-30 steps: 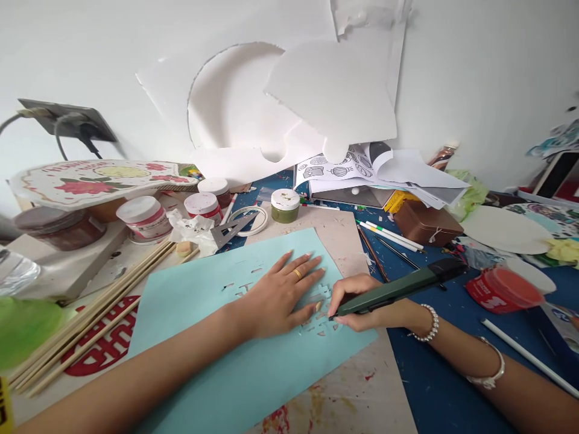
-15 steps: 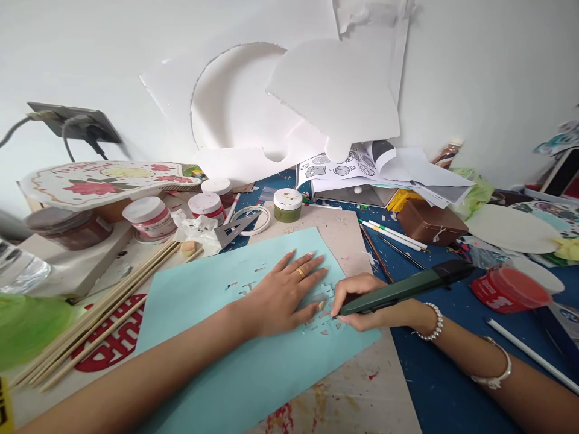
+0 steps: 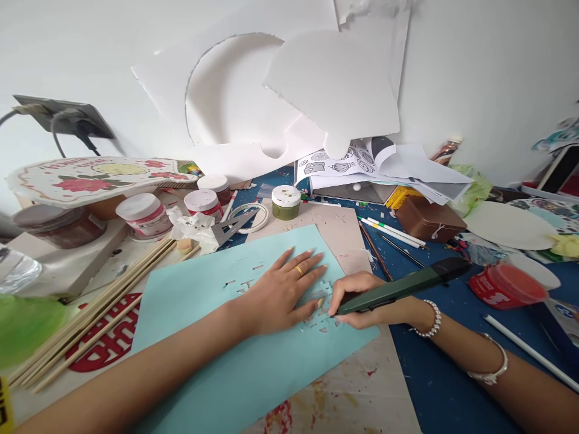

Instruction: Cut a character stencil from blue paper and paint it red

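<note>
A light blue sheet of paper (image 3: 217, 380) with several small cut-outs lies over a stained grey board (image 3: 357, 386). Flat on the sheet, fingers spread, rests my left hand (image 3: 283, 292); a gold ring is on one finger. My right hand (image 3: 366, 301) is closed around a dark green utility knife (image 3: 393, 289), held slanted with its tip down at the paper. The tip meets the sheet among the cut-outs, just right of my left thumb. The blade itself is too small to make out.
Wooden sticks (image 3: 104, 307) lie at the left beside a red cut-out ornament (image 3: 108, 337). Behind the paper stand a green paint jar (image 3: 286, 203), a tape roll (image 3: 260, 224) and a set square (image 3: 233, 228). Markers (image 3: 393, 232), a brown box (image 3: 427, 218) and a red tub (image 3: 506, 286) are at the right.
The whole view has shifted slightly. Both hands and the knife keep nearly the same place on the paper, with the tip moved very little, if at all.
</note>
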`<move>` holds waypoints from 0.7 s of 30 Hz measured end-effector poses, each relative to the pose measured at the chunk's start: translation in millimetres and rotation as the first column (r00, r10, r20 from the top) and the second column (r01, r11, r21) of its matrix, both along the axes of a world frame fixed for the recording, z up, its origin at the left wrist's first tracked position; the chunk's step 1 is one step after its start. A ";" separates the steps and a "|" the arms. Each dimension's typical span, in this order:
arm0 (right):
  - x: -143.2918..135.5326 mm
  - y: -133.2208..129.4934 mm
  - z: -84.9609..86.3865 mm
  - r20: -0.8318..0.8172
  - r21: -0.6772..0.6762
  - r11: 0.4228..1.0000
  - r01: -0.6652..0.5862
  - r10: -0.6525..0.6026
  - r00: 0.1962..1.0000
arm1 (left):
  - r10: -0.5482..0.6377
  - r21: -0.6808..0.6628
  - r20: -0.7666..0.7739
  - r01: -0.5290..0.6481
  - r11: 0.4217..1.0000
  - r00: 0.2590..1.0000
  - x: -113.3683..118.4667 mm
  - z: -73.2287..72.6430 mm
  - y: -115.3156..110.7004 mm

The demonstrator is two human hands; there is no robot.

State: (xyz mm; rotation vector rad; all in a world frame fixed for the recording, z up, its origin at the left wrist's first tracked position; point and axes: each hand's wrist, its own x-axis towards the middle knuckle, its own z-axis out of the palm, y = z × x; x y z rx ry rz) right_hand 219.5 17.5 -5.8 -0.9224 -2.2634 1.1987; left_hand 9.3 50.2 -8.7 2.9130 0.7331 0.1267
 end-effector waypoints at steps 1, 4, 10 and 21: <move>-0.2 -0.1 0.2 0.002 0.003 1.000 0.006 -0.006 1.000 | -0.001 0.002 0.000 0.001 1.000 1.000 -0.1 -0.2 -0.2; -0.8 -0.3 -0.8 -0.008 0.023 0.999 0.034 -0.034 0.999 | 0.002 0.007 0.000 -0.002 1.000 1.000 -0.4 -0.6 -0.4; -1.4 -1.1 -4.4 -0.001 0.034 0.998 0.050 -0.050 0.999 | -0.002 -0.011 0.009 0.002 1.000 1.000 0.0 1.0 -0.5; -2.6 -2.9 -3.2 -0.013 0.030 0.997 0.071 -0.070 0.997 | 0.008 0.002 -0.037 -0.008 1.000 0.999 0.3 2.3 -0.2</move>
